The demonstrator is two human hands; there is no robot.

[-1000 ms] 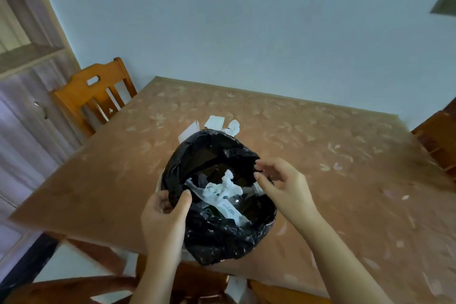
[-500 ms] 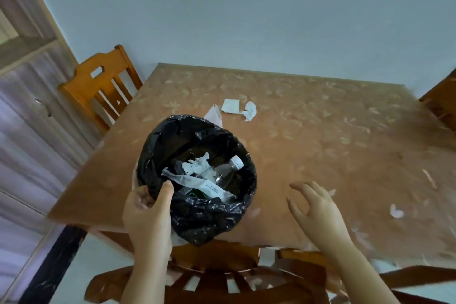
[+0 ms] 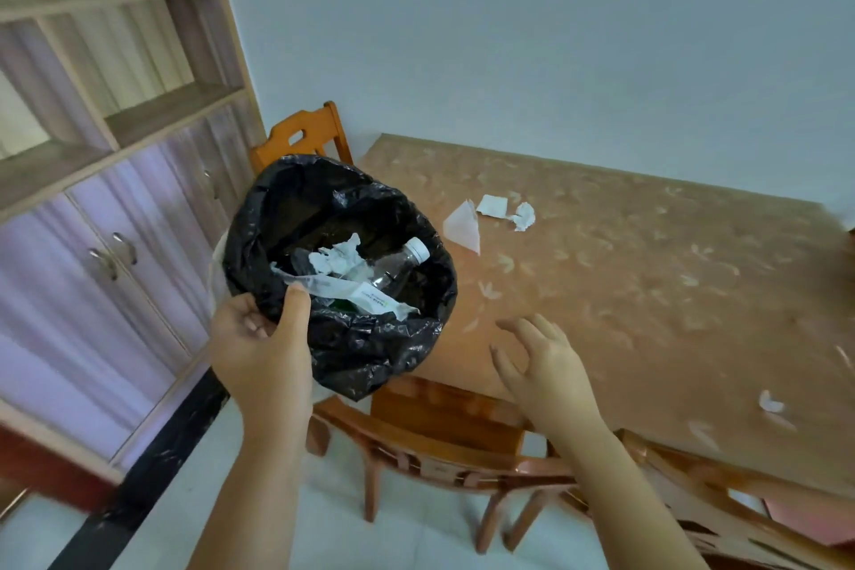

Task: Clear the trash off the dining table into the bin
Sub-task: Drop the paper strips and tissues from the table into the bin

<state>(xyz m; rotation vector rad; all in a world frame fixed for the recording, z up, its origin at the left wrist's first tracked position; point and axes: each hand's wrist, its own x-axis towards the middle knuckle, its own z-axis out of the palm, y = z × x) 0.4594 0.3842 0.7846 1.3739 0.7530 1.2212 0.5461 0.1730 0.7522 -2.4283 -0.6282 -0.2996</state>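
The left hand (image 3: 263, 347) grips the near rim of the bin (image 3: 340, 273), thumb over the edge of its black liner bag (image 3: 370, 347), and holds it off the table's left edge, in front of a wooden chair. The right hand (image 3: 543, 366) is open and empty, fingers spread and curled a little, hovering over the near edge of the dining table (image 3: 647, 292).

Inside the bin lie one clear plastic bottle (image 3: 398, 266) with a white cap, one crumpled white tissue (image 3: 337, 257) and one long white wrapper (image 3: 365, 296); the wrapper carries a small green mark and fine print too small to read.

On the table, three white paper scraps (image 3: 492, 215) sit close together toward the far left side, and one more small white scrap (image 3: 770, 403) lies near the front right. Two wooden chairs show: one (image 3: 305, 137) behind the bin, one (image 3: 444, 444) tucked under the near edge.
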